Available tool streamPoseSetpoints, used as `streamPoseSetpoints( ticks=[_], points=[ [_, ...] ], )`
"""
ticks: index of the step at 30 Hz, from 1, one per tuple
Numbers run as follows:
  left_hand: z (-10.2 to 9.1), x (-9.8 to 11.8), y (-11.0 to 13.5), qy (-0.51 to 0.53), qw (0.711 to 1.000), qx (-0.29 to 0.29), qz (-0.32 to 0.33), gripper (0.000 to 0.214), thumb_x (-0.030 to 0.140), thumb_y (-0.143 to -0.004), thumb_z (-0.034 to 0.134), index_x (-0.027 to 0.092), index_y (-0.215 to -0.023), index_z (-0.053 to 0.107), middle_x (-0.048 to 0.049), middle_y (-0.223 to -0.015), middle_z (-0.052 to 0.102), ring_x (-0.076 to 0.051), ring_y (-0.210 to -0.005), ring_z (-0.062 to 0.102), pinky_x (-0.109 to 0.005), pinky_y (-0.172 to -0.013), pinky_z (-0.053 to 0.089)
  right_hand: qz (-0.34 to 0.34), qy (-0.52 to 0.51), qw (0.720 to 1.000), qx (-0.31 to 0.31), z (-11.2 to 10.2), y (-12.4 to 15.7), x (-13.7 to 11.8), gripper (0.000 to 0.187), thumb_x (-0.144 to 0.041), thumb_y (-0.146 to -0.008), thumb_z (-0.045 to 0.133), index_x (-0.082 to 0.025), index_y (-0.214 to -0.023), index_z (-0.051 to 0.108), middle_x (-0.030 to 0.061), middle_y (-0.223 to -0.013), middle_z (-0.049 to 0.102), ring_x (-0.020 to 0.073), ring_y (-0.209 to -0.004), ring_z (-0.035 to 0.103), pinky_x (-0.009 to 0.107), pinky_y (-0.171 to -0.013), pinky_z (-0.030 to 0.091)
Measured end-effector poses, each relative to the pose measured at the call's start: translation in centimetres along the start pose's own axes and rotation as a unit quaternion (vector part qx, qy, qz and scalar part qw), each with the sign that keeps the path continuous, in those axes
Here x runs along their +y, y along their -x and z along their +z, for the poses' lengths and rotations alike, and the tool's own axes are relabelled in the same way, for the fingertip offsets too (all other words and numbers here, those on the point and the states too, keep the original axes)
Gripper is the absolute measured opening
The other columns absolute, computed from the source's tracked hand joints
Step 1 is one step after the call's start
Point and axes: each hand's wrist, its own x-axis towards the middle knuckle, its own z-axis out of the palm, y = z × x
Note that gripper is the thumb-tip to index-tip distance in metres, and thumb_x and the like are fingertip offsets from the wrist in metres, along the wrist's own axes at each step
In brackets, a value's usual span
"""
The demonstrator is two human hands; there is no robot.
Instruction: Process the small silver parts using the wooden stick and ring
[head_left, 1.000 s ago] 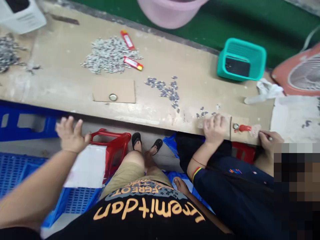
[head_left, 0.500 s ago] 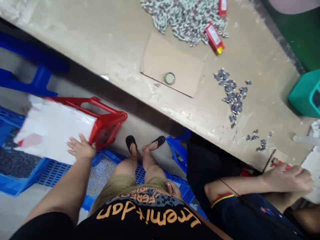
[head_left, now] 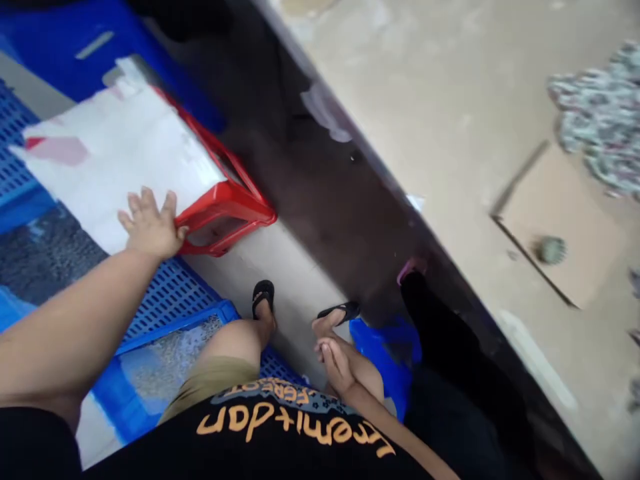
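My left hand (head_left: 153, 223) lies flat with spread fingers on the near right edge of a white sheet (head_left: 150, 150). That sheet covers the top of a red plastic stool (head_left: 227, 207), tilted in my view. Over my right thigh, my right hand (head_left: 335, 363) has its fingers curled in together. Whether anything is inside them is hidden. On the table (head_left: 415, 100) a round, ridged metal piece (head_left: 551, 250), blurred, sits on a cardboard sheet (head_left: 575, 213).
Blue crates (head_left: 170, 297) stand at my left, some holding small grey pieces (head_left: 47, 250). A heap of pale green and white pieces (head_left: 600, 120) lies on the table. Another person's dark-clothed leg (head_left: 445, 333) is at my right, beside a blue stool (head_left: 387, 353).
My view has swung left, so the table slid right and the co-worker's hands left the picture. My left hand still rests on the covered stool. My right hand moved forward from my lap.
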Motion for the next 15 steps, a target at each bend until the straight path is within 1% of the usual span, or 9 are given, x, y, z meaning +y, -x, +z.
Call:
streamPoseSetpoints(
  ticks=[2, 3, 6, 8, 10, 11, 13, 15],
  points=[
    [0.6, -0.7, -0.4, 0.004, 0.999, 0.038, 0.015, 0.086, 0.030, -0.077, 0.067, 0.004, -0.143, 0.018, -0.0278, -0.150, 0.000, -0.046, -0.135, -0.005, -0.070, -0.096, 0.001, 0.014, -0.008, 1.000, 0.000, 1.6, -4.6, 3.9, 0.037, -0.028, -0.097, 0.020, -0.027, -0.102, 0.056, 0.0028, -0.080, 0.065, 0.0180, -0.063, 0.064, 0.032, -0.058, 0.056],
    [1.0, -1.0, -0.5, 0.002, 0.998, 0.054, 0.014, 0.084, 0.029, -0.077, 0.067, 0.004, -0.142, 0.020, -0.0266, -0.151, 0.002, -0.045, -0.135, -0.004, -0.070, -0.097, 0.001, 0.015, -0.005, 1.000, -0.003, 2.0, -6.8, 5.8, 0.036, -0.028, -0.097, 0.021, -0.026, -0.101, 0.056, 0.0033, -0.080, 0.065, 0.0180, -0.064, 0.064, 0.032, -0.061, 0.056],
    [2.1, -1.6, -0.7, -0.021, 0.995, 0.096, 0.013, 0.076, 0.027, -0.080, 0.063, 0.007, -0.142, 0.023, -0.0204, -0.152, 0.004, -0.043, -0.137, -0.002, -0.068, -0.098, 0.002, 0.003, 0.001, 1.000, -0.026, 2.1, -13.1, 10.7, 0.029, -0.031, -0.094, 0.030, -0.021, -0.094, 0.057, 0.0046, -0.080, 0.066, 0.0179, -0.069, 0.063, 0.032, -0.066, 0.054],
    [2.5, -1.7, -0.7, -0.038, 0.993, 0.114, 0.015, 0.074, 0.029, -0.082, 0.059, 0.007, -0.142, 0.022, -0.0175, -0.152, 0.004, -0.043, -0.137, -0.001, -0.067, -0.099, 0.003, -0.006, 0.000, 0.999, -0.036, 2.0, -17.0, 13.2, 0.024, -0.033, -0.090, 0.039, -0.020, -0.090, 0.059, 0.0053, -0.079, 0.066, 0.0188, -0.071, 0.062, 0.033, -0.068, 0.053],
    [2.6, -1.3, -0.6, -0.047, 0.991, 0.125, 0.018, 0.073, 0.031, -0.084, 0.056, 0.007, -0.143, 0.021, -0.0161, -0.151, 0.005, -0.044, -0.136, 0.001, -0.067, -0.098, 0.004, -0.017, -0.009, 0.999, -0.035, 2.4, -20.8, 14.9, 0.021, -0.035, -0.085, 0.047, -0.019, -0.087, 0.061, 0.0057, -0.078, 0.065, 0.0196, -0.073, 0.061, 0.034, -0.072, 0.052],
    [2.6, -0.7, -0.5, -0.049, 0.990, 0.131, 0.022, 0.072, 0.032, -0.084, 0.055, 0.007, -0.143, 0.021, -0.0156, -0.151, 0.006, -0.045, -0.135, 0.001, -0.067, -0.097, 0.004, -0.022, -0.016, 0.999, -0.029, 2.8, -22.7, 15.5, 0.021, -0.036, -0.083, 0.049, -0.018, -0.086, 0.061, 0.0057, -0.079, 0.065, 0.0196, -0.073, 0.061, 0.034, -0.072, 0.051],
    [2.8, 0.9, -0.3, -0.047, 0.988, 0.142, 0.040, 0.069, 0.034, -0.085, 0.053, 0.008, -0.142, 0.023, -0.0146, -0.151, 0.007, -0.046, -0.135, 0.001, -0.068, -0.096, 0.004, -0.030, -0.035, 0.999, -0.006, 4.1, -26.6, 16.2, 0.024, -0.039, -0.082, 0.050, -0.018, -0.086, 0.061, 0.0057, -0.079, 0.065, 0.0186, -0.073, 0.060, 0.033, -0.071, 0.051],
    [3.8, 2.6, -0.3, -0.042, 0.987, 0.135, 0.083, 0.066, 0.039, -0.084, 0.052, 0.009, -0.139, 0.031, -0.0137, -0.152, 0.005, -0.046, -0.134, -0.001, -0.068, -0.095, 0.006, -0.036, -0.056, 0.997, 0.035, 5.3, -30.9, 16.3, 0.027, -0.042, -0.083, 0.049, -0.018, -0.089, 0.059, 0.0061, -0.082, 0.065, 0.0170, -0.073, 0.060, 0.030, -0.069, 0.051]
  ],
)
